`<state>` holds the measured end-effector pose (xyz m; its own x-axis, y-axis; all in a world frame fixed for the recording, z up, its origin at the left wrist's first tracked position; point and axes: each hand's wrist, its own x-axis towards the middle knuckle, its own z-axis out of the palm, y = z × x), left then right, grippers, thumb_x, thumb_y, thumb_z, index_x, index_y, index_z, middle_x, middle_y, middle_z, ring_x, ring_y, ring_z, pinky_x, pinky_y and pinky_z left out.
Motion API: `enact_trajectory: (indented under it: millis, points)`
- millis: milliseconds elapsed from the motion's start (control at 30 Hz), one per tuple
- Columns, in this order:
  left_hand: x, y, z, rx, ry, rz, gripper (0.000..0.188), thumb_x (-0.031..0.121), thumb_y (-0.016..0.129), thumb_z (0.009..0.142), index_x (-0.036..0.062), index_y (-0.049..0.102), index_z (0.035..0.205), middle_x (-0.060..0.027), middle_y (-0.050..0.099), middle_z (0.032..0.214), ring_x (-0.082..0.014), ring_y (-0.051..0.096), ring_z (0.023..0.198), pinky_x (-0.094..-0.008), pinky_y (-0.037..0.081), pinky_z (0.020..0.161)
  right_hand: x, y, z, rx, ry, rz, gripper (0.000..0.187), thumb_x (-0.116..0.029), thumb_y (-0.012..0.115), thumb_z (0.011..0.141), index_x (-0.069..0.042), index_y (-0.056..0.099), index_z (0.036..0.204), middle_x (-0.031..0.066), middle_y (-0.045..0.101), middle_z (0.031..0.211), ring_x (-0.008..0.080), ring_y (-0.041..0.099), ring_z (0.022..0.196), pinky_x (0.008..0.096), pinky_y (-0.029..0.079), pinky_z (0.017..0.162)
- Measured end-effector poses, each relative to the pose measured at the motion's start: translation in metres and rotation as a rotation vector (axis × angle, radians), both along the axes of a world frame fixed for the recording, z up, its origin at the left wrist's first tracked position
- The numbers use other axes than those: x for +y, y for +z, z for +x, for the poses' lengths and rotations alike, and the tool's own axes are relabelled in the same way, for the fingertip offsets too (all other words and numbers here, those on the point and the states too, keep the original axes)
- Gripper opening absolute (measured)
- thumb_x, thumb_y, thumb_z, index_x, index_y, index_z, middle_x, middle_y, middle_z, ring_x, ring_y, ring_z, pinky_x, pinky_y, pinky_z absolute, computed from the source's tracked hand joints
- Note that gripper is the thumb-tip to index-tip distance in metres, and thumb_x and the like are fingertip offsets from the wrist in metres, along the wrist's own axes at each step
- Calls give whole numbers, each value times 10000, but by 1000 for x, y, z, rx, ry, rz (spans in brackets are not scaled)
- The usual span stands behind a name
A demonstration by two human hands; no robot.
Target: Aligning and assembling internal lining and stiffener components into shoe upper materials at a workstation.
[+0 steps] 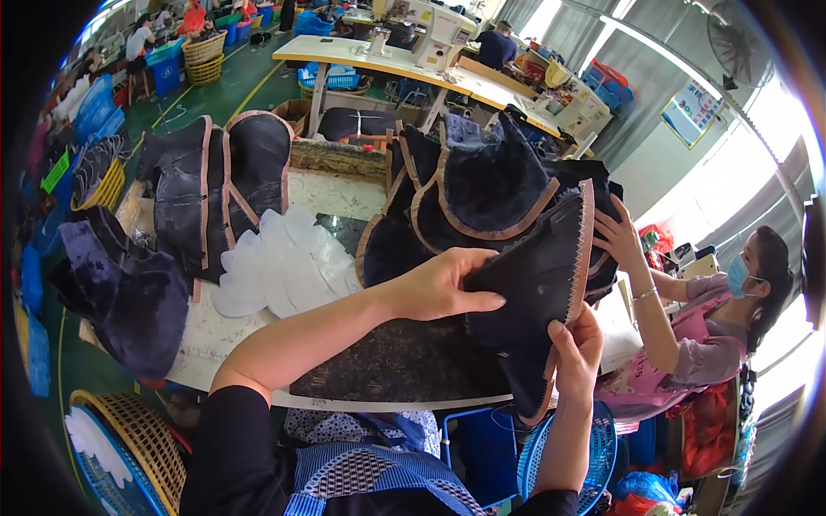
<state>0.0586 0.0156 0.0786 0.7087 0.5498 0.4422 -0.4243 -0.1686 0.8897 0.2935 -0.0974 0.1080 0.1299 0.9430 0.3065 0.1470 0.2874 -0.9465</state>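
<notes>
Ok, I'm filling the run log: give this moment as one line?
left hand flat on dark fabric piece | right hand grips its tan zigzag edge | white inserts on table

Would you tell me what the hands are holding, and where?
Dark fabric piece: right hand pinches its lower tan-trimmed edge; left hand lies flat on it.

On the bench (379, 378) a stack of fabric pieces (482, 198) sits at the right, with a fan of thin inserts (284, 262) to its left. Further left and farther back stands another pile of fabric pieces (211, 185). A basket (142, 434) sits near, below the bench's left end. A sewing machine (430, 30) stands on a far table (361, 56).
</notes>
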Motion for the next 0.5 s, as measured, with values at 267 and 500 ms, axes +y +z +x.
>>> enact_trajectory:
  millis: [267, 500]
  points:
    - [0, 17, 29, -153, 282, 2, 335, 179, 762, 955, -33, 626, 1175, -40, 726, 1002, -75, 634, 868, -259, 541, 789, 9, -5, -10, -4, 57, 27, 219, -81, 753, 910, -73, 534, 912, -76, 496, 780, 4, 396, 669, 178, 300, 609]
    - [-4, 7, 33, -98, 521, 261, 312, 171, 780, 935, -12, 612, 1122, -80, 730, 950, -90, 660, 858, -286, 543, 719, 6, -1, -30, 17, 63, -59, 346, -139, 837, 864, 19, 642, 1104, 4, 694, 924, 76, 640, 872, 215, 511, 773]
